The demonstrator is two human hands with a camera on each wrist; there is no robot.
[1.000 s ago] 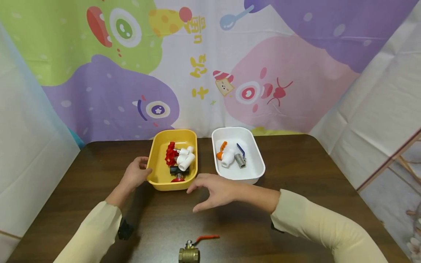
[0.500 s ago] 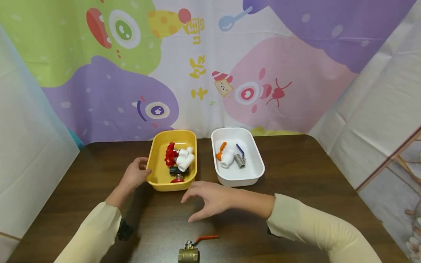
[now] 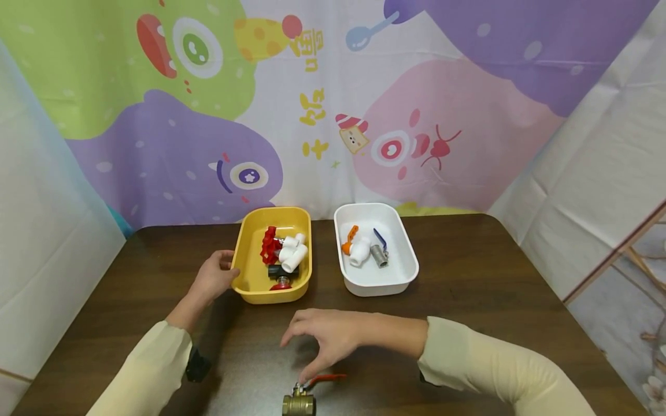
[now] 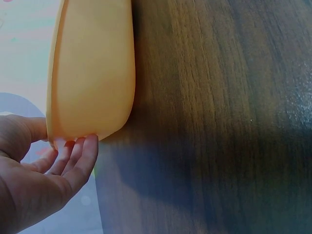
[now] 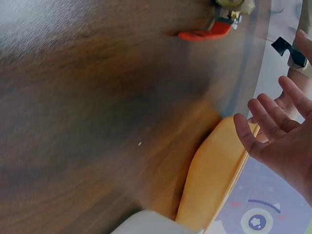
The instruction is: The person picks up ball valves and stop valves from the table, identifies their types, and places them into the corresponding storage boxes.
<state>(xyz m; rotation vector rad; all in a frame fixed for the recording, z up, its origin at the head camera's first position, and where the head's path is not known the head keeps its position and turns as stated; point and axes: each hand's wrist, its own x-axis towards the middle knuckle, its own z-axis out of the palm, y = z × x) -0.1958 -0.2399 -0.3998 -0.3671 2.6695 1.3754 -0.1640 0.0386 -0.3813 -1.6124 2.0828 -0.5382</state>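
Note:
My left hand holds the left side of the yellow bin. In the left wrist view its thumb lies at the rim and its fingertips touch the outer wall. My right hand is above the table in front of the bins, fingers spread and loosely bent, nothing in it. Just below it in the head view is a brass ball valve with a red lever; the thumb tip overlaps the valve's top. In the right wrist view the red lever lies apart from the fingers.
The yellow bin holds red-handled valves, white pipe fittings and a black fitting. Right of it, a white bin holds a white valve with an orange handle and a metal valve with a blue lever. A patterned curtain stands behind.
My right hand has moved toward the table's near side, from beside the bins down to the brass ball valve. The left hand stays at the yellow bin.

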